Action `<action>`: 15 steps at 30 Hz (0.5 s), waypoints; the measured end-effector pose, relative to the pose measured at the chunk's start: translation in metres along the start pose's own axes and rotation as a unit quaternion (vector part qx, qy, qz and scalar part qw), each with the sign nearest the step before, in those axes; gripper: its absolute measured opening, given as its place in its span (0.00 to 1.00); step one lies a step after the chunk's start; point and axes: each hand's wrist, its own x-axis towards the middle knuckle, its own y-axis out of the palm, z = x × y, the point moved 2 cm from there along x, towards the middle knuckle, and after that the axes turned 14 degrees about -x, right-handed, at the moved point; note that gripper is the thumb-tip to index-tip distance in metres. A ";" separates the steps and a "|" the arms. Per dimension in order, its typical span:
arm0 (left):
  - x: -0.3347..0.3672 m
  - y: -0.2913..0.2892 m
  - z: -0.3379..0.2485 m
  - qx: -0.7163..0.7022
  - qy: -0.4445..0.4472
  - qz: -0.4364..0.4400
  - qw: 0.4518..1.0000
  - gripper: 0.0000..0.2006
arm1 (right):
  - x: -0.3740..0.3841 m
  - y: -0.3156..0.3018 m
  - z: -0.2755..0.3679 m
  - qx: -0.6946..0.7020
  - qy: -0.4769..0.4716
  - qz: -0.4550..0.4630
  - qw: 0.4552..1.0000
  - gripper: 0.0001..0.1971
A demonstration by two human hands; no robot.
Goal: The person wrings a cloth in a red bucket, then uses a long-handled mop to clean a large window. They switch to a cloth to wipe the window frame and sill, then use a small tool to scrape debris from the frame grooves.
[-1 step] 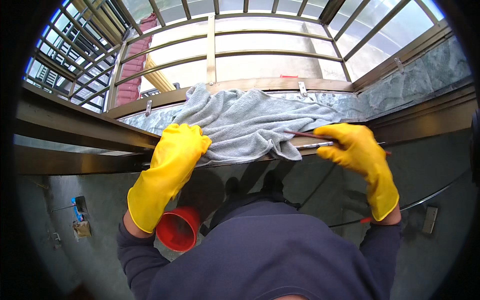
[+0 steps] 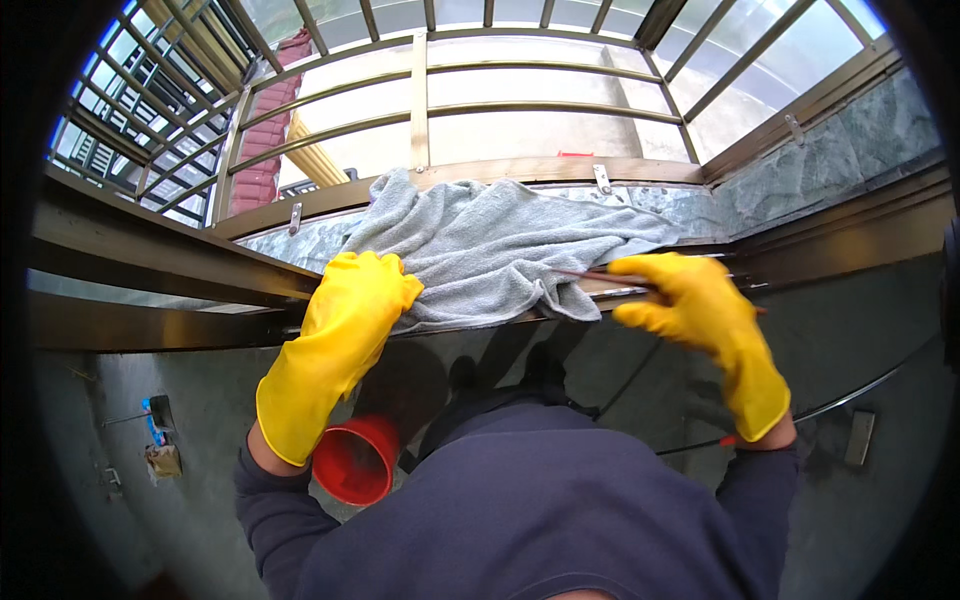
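A grey towel [image 2: 500, 235] lies rumpled over the window sill and the sliding track, its lower edge hanging over the front of the frame. My left hand [image 2: 365, 285], in a long yellow rubber glove, is closed at the towel's left edge beside the sash; the fingertips are hidden. In the same kind of glove, my right hand [image 2: 690, 295] grips a thin reddish-brown stick [image 2: 590, 274]. The stick points left, and its tip is over the towel's right part. Its other end shows a little past the back of the hand.
Metal bars [image 2: 540, 107] enclose the window's far side. A brown sliding sash [image 2: 170, 245] stands at left. Below me a red bucket [image 2: 352, 462] rests on the dark floor, with a black hose [image 2: 850, 395] at right and a dustpan [image 2: 160, 412] at far left.
My right hand has shifted slightly left with the stick, whose tip reaches farther over the towel. My left hand and the towel stay nearly where they were.
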 end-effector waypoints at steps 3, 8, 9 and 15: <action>0.003 0.006 -0.002 -0.046 0.024 -0.057 0.997 0.09 | 0.005 0.053 0.011 -0.017 -0.017 0.035 0.999 0.19; -0.003 0.007 -0.006 -0.072 -0.013 -0.007 0.997 0.07 | -0.002 0.020 -0.018 -0.123 -0.027 -0.273 0.954 0.14; 0.000 0.008 -0.007 -0.103 -0.017 -0.002 0.995 0.07 | -0.012 -0.006 -0.026 -0.196 -0.010 -0.333 0.922 0.15; 0.012 0.022 -0.023 -0.126 0.004 -0.026 0.992 0.09 | -0.062 -0.039 -0.044 -0.244 0.153 -0.054 0.956 0.13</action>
